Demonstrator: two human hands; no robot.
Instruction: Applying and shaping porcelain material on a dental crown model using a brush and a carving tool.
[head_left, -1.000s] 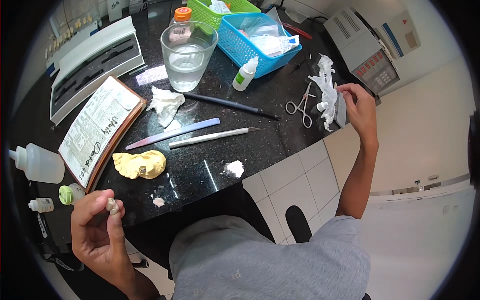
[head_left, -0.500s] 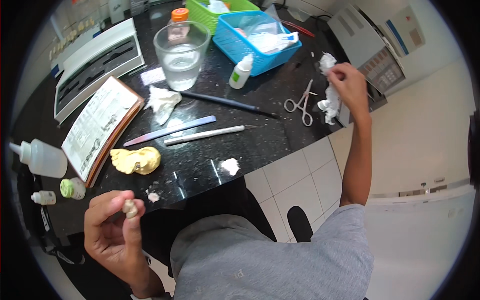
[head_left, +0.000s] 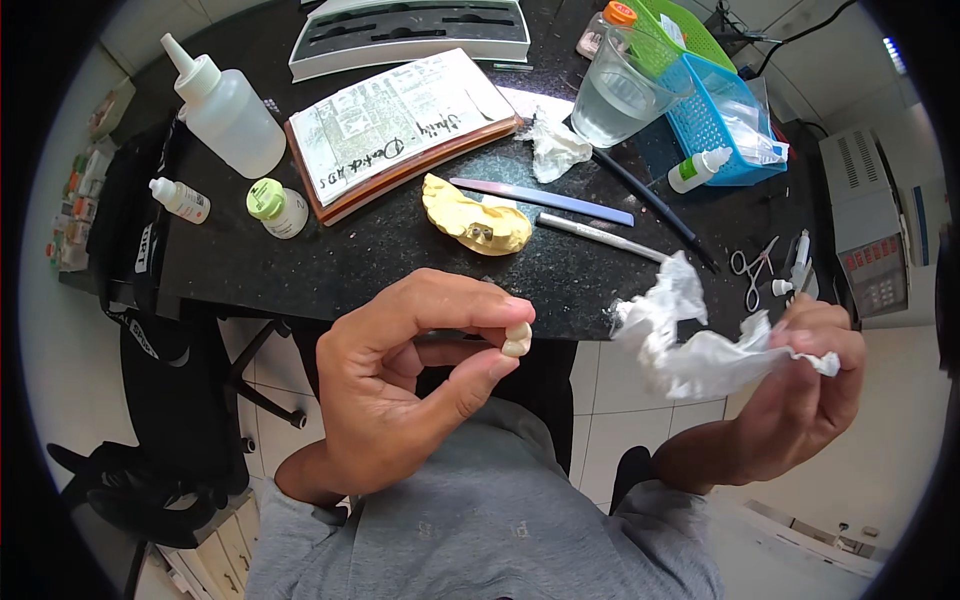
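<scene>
Between the thumb and forefinger of my left hand (head_left: 420,370) is a small ivory dental crown piece (head_left: 517,340), shaped like joined teeth. My right hand (head_left: 808,390) is closed on one end of a crumpled white tissue (head_left: 690,340), which stretches out toward the left hand without touching it. Beyond the left hand, a yellow plaster dental model (head_left: 475,218) lies on the black counter, with a greyish metallic spot on it. A nail file (head_left: 560,202) in pink and blue and a silver craft knife (head_left: 600,236) lie beside the model; the tissue hides the knife's tip.
Left on the counter (head_left: 230,290) stand a squeeze bottle (head_left: 240,125), a small dropper bottle (head_left: 180,200) and a green-capped jar (head_left: 278,208). A paper pad (head_left: 400,125) lies behind. Far right are a glass of water (head_left: 618,95), a blue basket (head_left: 705,125) and scissor-like forceps (head_left: 752,272).
My right hand has lifted the tissue from the counter's right side and brought it nearer the left hand. The left hand still pinches the crown piece. The view has turned leftward.
</scene>
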